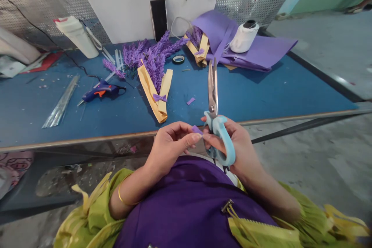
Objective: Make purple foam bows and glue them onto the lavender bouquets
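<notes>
L hand [171, 145] pinches purple strip [196, 129], just left of scissors [213, 111]; R hand [238, 145] grips scissors' handles. Risks: tiny strip prob. slips if pinch loosens; blades could snag wrapped flowers [200, 52] near scissors' tips if R wrist twists.

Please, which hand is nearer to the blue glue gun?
Left. The left hand is to the right of the glue gun, nearer the person's body; the right hand is farther right, holding the scissors.
</notes>
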The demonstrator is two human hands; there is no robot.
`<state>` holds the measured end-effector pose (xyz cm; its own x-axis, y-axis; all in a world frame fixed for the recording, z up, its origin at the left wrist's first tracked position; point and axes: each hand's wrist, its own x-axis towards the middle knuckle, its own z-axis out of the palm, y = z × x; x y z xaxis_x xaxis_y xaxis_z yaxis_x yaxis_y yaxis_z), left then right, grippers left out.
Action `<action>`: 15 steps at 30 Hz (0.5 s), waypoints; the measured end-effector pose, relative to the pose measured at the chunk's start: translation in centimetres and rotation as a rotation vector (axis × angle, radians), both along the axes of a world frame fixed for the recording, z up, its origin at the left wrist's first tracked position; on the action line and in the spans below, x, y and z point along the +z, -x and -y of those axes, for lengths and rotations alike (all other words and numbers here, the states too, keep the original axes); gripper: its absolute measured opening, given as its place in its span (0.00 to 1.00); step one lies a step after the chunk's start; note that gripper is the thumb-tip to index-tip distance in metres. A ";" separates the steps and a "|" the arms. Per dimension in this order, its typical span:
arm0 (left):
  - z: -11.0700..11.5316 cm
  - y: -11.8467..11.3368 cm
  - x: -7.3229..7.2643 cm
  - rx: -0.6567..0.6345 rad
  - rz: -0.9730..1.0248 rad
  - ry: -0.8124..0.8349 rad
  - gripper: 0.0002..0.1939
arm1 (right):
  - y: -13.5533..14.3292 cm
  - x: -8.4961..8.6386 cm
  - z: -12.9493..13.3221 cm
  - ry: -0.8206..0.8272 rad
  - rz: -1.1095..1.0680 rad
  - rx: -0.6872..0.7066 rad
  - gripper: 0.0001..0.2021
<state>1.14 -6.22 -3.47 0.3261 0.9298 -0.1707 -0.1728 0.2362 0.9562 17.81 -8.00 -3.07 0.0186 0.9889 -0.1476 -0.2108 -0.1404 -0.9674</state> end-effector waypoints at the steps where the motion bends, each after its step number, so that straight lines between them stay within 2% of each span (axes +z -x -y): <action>1: 0.1 0.0 0.0 -0.011 -0.006 0.008 0.14 | 0.0 -0.1 0.0 -0.005 -0.008 0.008 0.18; 7: 0.2 0.0 0.0 0.031 -0.009 0.006 0.10 | 0.3 -0.4 0.0 -0.028 0.029 0.038 0.17; 15: 0.1 0.3 0.3 0.059 -0.012 0.040 0.10 | 0.5 -0.6 -0.1 -0.008 0.014 0.048 0.20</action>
<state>0.83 -6.28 -3.16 0.2686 0.9396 -0.2121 -0.1760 0.2644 0.9482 17.31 -7.87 -3.68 -0.0267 0.9898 -0.1401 -0.1905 -0.1426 -0.9713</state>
